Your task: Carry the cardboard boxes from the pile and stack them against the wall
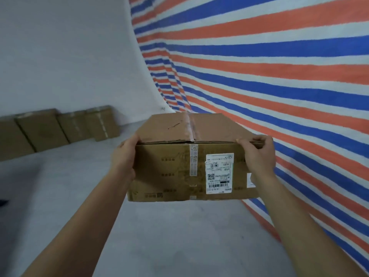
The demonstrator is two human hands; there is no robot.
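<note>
Cargo: one brown cardboard box [179,170], sealed, held up in the air between both hands with its long side face turned to the camera.
Left hand [124,154]: grasps the left end of the cardboard box, thumb lying on the top edge; the fingers go round the end and out of sight.
Right hand [258,154]: grips the top right corner of the cardboard box, fingers curled over the edge and pressing on the top flap.
Shipping label [219,172]: white, stuck on the near face of the cardboard box, right of its middle (the print is too small to read).
Tape strip [192,126]: clear, runs across the top of the cardboard box and down over the near face.
Row of boxes [60,128]: several brown cartons well to the left of the cardboard box and beyond it, side by side, leaning against the wall.
White wall [60,56]: behind the cardboard box, to its left.
Striped sheet [259,66]: red, white and blue, hangs behind and to the right of the cardboard box, reaching down to the floor.
Floor [179,236]: pale grey, below the cardboard box, which does not touch it.
Dark shape [3,202]: at the frame's edge, far left of the cardboard box; I cannot tell what it is.
</note>
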